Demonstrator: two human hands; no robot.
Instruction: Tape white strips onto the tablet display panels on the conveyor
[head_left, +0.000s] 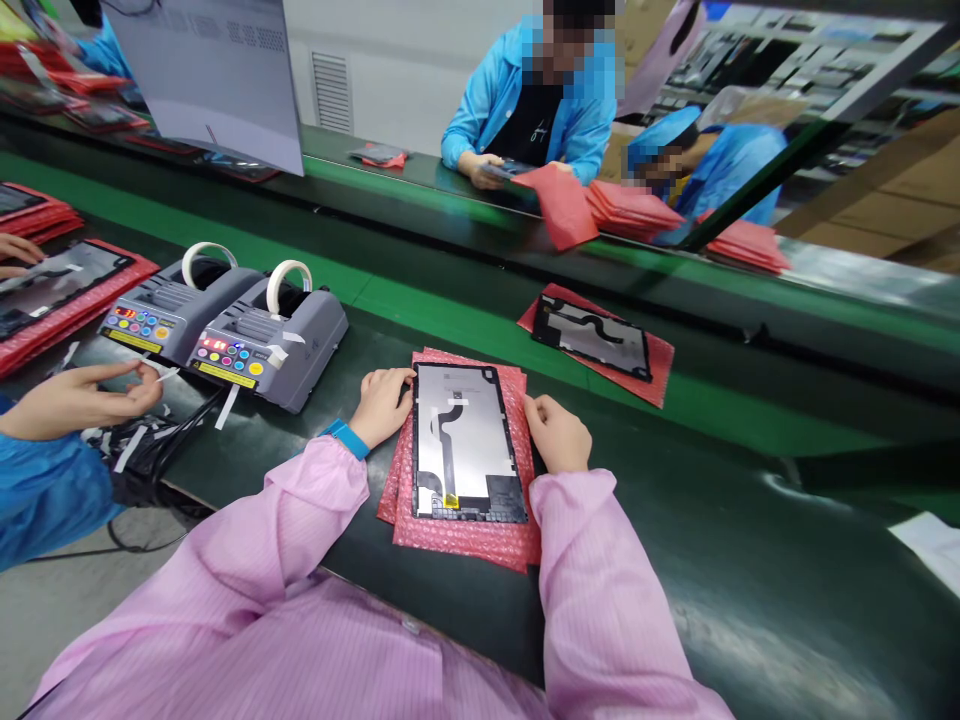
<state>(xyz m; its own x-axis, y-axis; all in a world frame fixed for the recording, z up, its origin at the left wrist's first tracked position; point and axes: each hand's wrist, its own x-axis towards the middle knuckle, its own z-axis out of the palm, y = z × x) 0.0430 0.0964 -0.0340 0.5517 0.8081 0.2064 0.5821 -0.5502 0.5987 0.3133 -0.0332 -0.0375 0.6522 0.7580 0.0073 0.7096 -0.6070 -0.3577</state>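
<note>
A tablet screen (480,440), its silver back facing up with black flex cables and a yellow tab, lies on a small stack of red bubble-wrap bags (465,545). My left hand (381,408) has its fingers bent in against the upper left edge of the screen; the thumb is partly hidden. On the other side, my right hand (561,434) is closed at the right edge of the top bag, fingertips pinched on the red wrap. Further back, another tablet screen (592,335) rests on its own red bag (660,370).
Two tape dispensers (274,345) stand to the left, a tape strip hanging from the nearer one. A co-worker's hand (112,395) holds a tape piece beside them. More screens on red bags (67,285) lie far left. Opposite, a person (525,110) handles red bags.
</note>
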